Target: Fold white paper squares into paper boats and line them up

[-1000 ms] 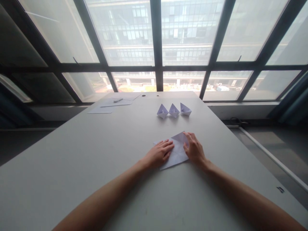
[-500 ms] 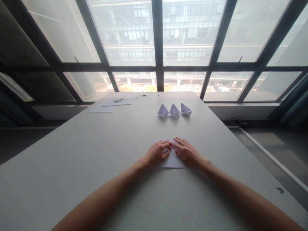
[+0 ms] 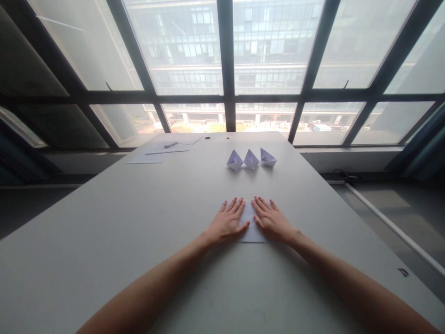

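Note:
A white sheet of paper [image 3: 251,235] lies flat on the table in front of me, much of it covered by my hands. My left hand [image 3: 227,221] presses on its left part, palm down with the fingers spread. On the right part rests my right hand [image 3: 271,219], also flat, its fingers stretched away from me. A strip of paper shows between the two thumbs. Farther back stand three folded paper boats in a row: the left boat [image 3: 234,161], the middle boat [image 3: 251,160] and the right boat [image 3: 267,158].
The white table [image 3: 114,241] reaches to a window wall. At its far left lie some paper sheets [image 3: 149,157] with a pale, slim object [image 3: 170,144] on top. A small dark mark [image 3: 403,272] sits near the right edge.
The fingers of my left hand, bent near the middle of the paper before, are now stretched flat. My right hand's fingers have also flattened and point farther forward.

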Available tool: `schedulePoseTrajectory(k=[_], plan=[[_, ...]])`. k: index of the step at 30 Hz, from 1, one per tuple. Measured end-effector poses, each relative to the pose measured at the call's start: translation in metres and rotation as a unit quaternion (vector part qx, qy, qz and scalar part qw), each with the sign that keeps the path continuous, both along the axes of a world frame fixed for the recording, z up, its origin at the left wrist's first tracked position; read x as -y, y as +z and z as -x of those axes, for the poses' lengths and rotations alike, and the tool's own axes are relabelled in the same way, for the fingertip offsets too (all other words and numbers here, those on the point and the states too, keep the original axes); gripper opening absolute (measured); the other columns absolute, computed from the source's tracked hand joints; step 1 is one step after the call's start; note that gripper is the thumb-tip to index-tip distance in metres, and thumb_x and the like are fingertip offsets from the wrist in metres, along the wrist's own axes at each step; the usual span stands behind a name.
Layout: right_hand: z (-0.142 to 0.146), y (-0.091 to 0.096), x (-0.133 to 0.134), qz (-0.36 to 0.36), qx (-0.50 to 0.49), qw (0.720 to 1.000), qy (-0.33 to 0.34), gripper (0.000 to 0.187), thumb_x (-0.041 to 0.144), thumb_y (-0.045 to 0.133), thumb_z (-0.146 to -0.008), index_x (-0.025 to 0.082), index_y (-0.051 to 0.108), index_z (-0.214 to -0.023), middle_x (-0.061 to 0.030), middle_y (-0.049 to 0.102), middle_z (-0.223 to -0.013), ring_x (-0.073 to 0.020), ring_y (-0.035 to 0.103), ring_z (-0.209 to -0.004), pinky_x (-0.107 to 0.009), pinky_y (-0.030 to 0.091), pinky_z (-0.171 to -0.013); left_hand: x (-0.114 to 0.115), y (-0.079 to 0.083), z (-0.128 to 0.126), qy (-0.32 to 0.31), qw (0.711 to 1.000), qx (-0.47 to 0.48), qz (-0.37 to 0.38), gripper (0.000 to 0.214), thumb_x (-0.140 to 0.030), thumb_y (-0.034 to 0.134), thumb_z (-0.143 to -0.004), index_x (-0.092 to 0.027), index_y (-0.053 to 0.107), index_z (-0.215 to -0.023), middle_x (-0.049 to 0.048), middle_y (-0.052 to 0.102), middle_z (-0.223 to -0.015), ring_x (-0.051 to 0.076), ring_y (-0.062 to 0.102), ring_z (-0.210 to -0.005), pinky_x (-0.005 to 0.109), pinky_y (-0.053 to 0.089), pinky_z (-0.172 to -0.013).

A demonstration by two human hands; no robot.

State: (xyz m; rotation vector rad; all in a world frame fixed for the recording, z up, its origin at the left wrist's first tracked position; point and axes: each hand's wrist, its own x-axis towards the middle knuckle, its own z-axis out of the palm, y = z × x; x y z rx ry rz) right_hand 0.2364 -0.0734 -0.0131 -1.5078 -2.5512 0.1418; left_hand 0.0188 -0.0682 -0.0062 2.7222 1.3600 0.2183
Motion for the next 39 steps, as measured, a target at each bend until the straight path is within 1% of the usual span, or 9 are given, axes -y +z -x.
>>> schedulePoseTrajectory(k=[3, 8, 10, 13, 16, 18, 26, 33, 39], plan=[[-0.001, -0.005, -0.002, 0.001, -0.001, 0.999, -0.051, 0.064, 0.040, 0.032, -0.098, 0.007, 0.028, -0.153, -0.0164, 0.021, -0.160, -0.0271, 0.015, -0.150, -0.053, 0.009, -0.120, 0.001, -0.002, -0.003, 0.029, 1.000, 0.004, -0.009, 0.070, -0.054, 0.040, -0.096, -0.016, 0.029, -0.154, 0.0147, 0.024, -0.160, 0.032, 0.019, -0.149, 0.055, 0.012, -0.119], [-0.001, -0.004, -0.001, -0.018, -0.014, 0.994, -0.105, 0.066, 0.041, 0.034, -0.098, 0.004, 0.030, -0.152, -0.0196, 0.019, -0.160, -0.0300, 0.012, -0.150, -0.058, 0.003, -0.119, 0.001, -0.005, -0.003, 0.022, 1.000, 0.012, -0.010, 0.070, -0.057, 0.039, -0.096, -0.018, 0.029, -0.154, 0.0141, 0.024, -0.160, 0.032, 0.020, -0.149, 0.055, 0.013, -0.119], [-0.001, 0.002, 0.001, -0.046, -0.022, 0.996, -0.079, 0.062, 0.037, 0.036, -0.098, 0.007, 0.032, -0.151, -0.0171, 0.017, -0.161, -0.0290, 0.007, -0.151, -0.061, -0.002, -0.118, 0.001, -0.004, -0.002, 0.016, 1.000, 0.013, -0.012, 0.070, -0.058, 0.038, -0.096, -0.020, 0.029, -0.154, 0.0129, 0.024, -0.161, 0.032, 0.019, -0.149, 0.055, 0.013, -0.119], [0.001, 0.012, 0.005, -0.087, -0.036, 0.995, 0.014, 0.056, 0.029, 0.035, -0.098, 0.013, 0.034, -0.152, -0.0119, 0.017, -0.162, -0.0244, 0.004, -0.151, -0.057, -0.004, -0.119, 0.002, -0.003, -0.002, 0.015, 1.000, 0.019, -0.018, 0.067, -0.058, 0.039, -0.096, -0.023, 0.031, -0.153, 0.0110, 0.027, -0.160, 0.032, 0.019, -0.149, 0.054, 0.014, -0.119], [0.004, 0.014, 0.007, -0.049, -0.047, 0.994, 0.085, 0.056, 0.029, 0.033, -0.099, 0.017, 0.029, -0.154, -0.0101, 0.020, -0.162, -0.0215, 0.008, -0.151, -0.052, 0.007, -0.121, 0.002, -0.002, -0.002, 0.017, 1.000, 0.022, -0.015, 0.067, -0.058, 0.038, -0.097, -0.024, 0.031, -0.153, 0.0105, 0.027, -0.160, 0.031, 0.020, -0.149, 0.054, 0.014, -0.119], [0.006, 0.011, 0.007, -0.008, -0.045, 0.994, 0.102, 0.058, 0.035, 0.032, -0.101, 0.018, 0.024, -0.156, -0.0099, 0.020, -0.162, -0.0213, 0.011, -0.150, -0.049, 0.013, -0.121, 0.002, -0.002, -0.002, 0.017, 1.000, 0.023, -0.011, 0.067, -0.060, 0.036, -0.097, -0.024, 0.030, -0.153, 0.0104, 0.027, -0.160, 0.031, 0.020, -0.149, 0.054, 0.014, -0.118], [0.007, -0.001, 0.005, 0.010, -0.029, 0.999, 0.030, 0.063, 0.044, 0.027, -0.101, 0.010, 0.025, -0.155, -0.0133, 0.022, -0.160, -0.0232, 0.019, -0.149, -0.044, 0.014, -0.122, 0.003, -0.002, -0.003, 0.019, 1.000, 0.019, -0.010, 0.067, -0.060, 0.032, -0.098, -0.022, 0.030, -0.154, 0.0114, 0.027, -0.160, 0.032, 0.021, -0.148, 0.056, 0.015, -0.118], [0.003, -0.005, 0.001, 0.013, -0.021, 0.999, -0.043, 0.065, 0.045, 0.029, -0.100, 0.009, 0.027, -0.154, -0.0139, 0.022, -0.160, -0.0259, 0.017, -0.149, -0.052, 0.009, -0.120, 0.002, -0.003, -0.002, 0.023, 0.999, 0.017, -0.015, 0.066, -0.058, 0.036, -0.097, -0.023, 0.032, -0.153, 0.0102, 0.027, -0.160, 0.032, 0.020, -0.148, 0.055, 0.015, -0.118], [-0.001, -0.004, 0.000, 0.012, -0.023, 0.998, -0.061, 0.062, 0.044, 0.028, -0.101, 0.011, 0.027, -0.154, -0.0130, 0.021, -0.161, -0.0276, 0.017, -0.149, -0.058, 0.006, -0.119, 0.001, -0.003, -0.002, 0.024, 1.000, 0.011, -0.010, 0.067, -0.058, 0.037, -0.097, -0.023, 0.031, -0.153, 0.0094, 0.025, -0.161, 0.032, 0.018, -0.149, 0.054, 0.015, -0.118]])
